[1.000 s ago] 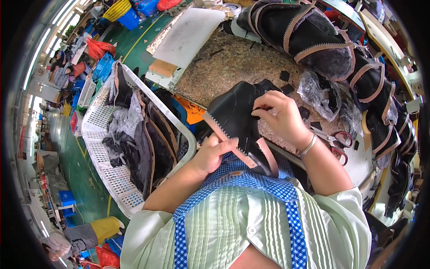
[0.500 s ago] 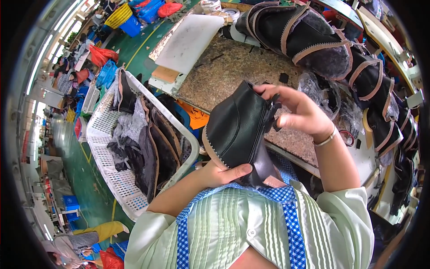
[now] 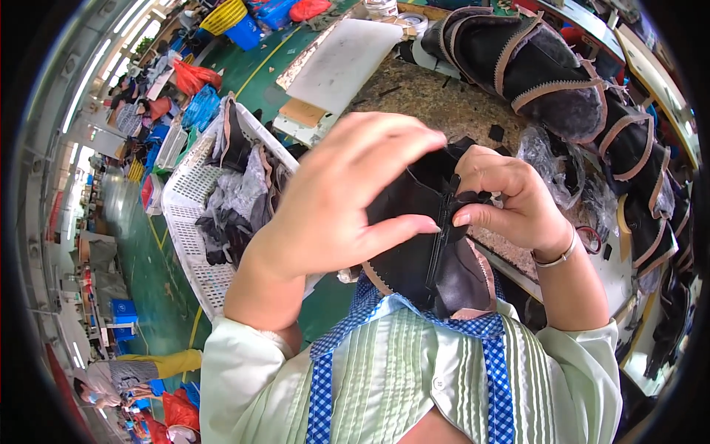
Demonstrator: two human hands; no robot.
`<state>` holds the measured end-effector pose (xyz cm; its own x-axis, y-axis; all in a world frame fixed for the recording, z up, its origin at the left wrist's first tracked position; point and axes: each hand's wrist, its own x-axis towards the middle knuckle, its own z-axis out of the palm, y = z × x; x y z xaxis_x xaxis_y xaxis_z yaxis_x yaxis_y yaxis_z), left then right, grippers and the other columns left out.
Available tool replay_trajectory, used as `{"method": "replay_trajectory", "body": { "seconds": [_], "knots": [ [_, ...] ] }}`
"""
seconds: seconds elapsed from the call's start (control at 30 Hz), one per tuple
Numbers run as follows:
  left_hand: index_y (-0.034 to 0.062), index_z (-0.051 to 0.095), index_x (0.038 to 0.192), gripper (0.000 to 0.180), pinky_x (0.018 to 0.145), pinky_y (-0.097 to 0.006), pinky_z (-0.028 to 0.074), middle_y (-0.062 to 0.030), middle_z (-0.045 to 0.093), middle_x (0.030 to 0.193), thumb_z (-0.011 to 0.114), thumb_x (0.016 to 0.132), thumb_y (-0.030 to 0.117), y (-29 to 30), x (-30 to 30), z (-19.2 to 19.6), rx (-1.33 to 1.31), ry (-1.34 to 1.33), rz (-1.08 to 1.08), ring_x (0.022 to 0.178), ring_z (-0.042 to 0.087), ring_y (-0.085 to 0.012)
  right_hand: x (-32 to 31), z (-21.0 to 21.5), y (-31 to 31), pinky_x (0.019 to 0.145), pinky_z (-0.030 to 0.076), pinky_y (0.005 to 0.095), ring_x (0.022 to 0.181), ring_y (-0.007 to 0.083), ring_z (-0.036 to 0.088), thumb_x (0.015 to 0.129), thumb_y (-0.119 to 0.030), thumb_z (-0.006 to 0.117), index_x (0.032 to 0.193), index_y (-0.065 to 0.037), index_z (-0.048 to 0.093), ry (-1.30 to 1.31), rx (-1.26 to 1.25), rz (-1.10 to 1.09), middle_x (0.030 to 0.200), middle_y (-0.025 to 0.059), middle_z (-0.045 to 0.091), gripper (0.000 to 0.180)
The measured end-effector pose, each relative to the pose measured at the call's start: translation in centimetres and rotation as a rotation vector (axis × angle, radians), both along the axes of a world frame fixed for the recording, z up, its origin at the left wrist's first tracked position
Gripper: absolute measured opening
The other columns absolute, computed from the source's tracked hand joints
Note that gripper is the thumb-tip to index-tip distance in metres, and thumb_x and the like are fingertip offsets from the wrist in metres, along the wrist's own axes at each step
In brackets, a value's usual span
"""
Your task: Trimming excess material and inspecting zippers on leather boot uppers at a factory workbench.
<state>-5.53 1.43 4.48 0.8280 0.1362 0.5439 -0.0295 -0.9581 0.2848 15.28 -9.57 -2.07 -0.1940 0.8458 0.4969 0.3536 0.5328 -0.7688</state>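
Close against the body, a black boot upper [image 3: 396, 255] with a pinkish-tan edge stands before a worker's checked blue apron [image 3: 362, 314], between the two bare hands and over the near side of a workbench [image 3: 396, 87]. The right hand [image 3: 510, 198] pinches narrowly, thumb against bent fingers, on dark material just beside the zipper [image 3: 441, 244]; that hold probably steadies the piece along its seam. The left hand [image 3: 344, 192] arches wide over the other side, its thumb tip at the zipper and its fingers reaching the top edge; blur leaves it impossible to tell whether they press or merely rest. Keeping the upper near the chest and the zipper facing up likely gives a direct view of it. To the left, a white basket [image 3: 191, 235] holds more dark pieces, seemingly within easy reach. At right, similar uppers [image 3: 551, 100] lie overlapped in a long row, perhaps to save space, near crumpled clear plastic [image 3: 543, 166] and a red looped handle [image 3: 589, 239].
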Motion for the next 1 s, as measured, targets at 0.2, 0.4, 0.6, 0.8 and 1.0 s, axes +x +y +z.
{"method": "replay_trajectory", "body": {
  "seconds": [0.2,0.4,0.6,0.8,1.0],
  "knots": [
    [0.0032,0.065,0.085,0.025,0.077,-0.035,0.046,-0.0067,0.057,0.082,0.081,0.069,0.013,1.2,0.1,-2.8,-0.283,0.125,-0.178,0.090,0.055,-0.0259,-0.9,0.1,-0.7,0.070,0.046,0.0344,0.077,0.0259,0.056,0.075,-0.001,0.072,0.086,0.004,0.066,0.021,-0.006,-0.051,0.078,0.0106,0.061,0.013],
    [0.0008,0.065,0.090,0.026,0.075,-0.034,0.045,-0.0069,0.056,0.081,0.080,0.071,0.011,1.3,0.2,-3.6,-0.342,0.108,-0.189,0.089,0.053,-0.0255,-1.7,0.1,-1.2,0.068,0.045,0.0335,0.074,0.0246,0.054,0.076,-0.001,0.069,0.083,0.004,0.066,0.042,-0.048,-0.222,0.074,0.0114,0.059,0.010],
    [0.0004,0.064,0.090,0.025,0.078,-0.033,0.044,-0.0074,0.057,0.084,0.079,0.072,0.010,1.6,-0.1,-4.0,-0.384,0.116,-0.210,0.090,0.053,-0.0251,-2.4,-0.3,-1.3,0.068,0.044,0.0322,0.075,0.0207,0.055,0.075,-0.003,0.072,0.082,0.004,0.066,0.142,-0.124,-0.298,0.074,0.0093,0.060,0.012],
    [0.0010,0.064,0.088,0.022,0.081,-0.035,0.044,-0.0069,0.057,0.085,0.078,0.073,0.010,1.5,-0.2,-4.5,-0.455,0.108,-0.242,0.092,0.052,-0.0254,-2.2,0.0,-1.4,0.071,0.044,0.0293,0.078,0.0168,0.056,0.075,-0.002,0.073,0.084,0.003,0.067,0.241,-0.184,-0.286,0.076,0.0061,0.061,0.012],
    [0.0065,0.061,0.105,0.035,0.097,-0.033,0.042,-0.0065,0.052,0.114,0.078,0.076,0.011,1.4,0.4,-6.0,-0.646,-0.143,-0.165,0.114,0.050,-0.0218,-2.1,-0.1,-0.5,0.070,0.044,0.0237,0.077,0.0087,0.055,0.080,-0.003,0.073,0.090,0.002,0.067,0.389,-0.211,-0.311,0.082,0.0017,0.064,0.013]
  ]
}}
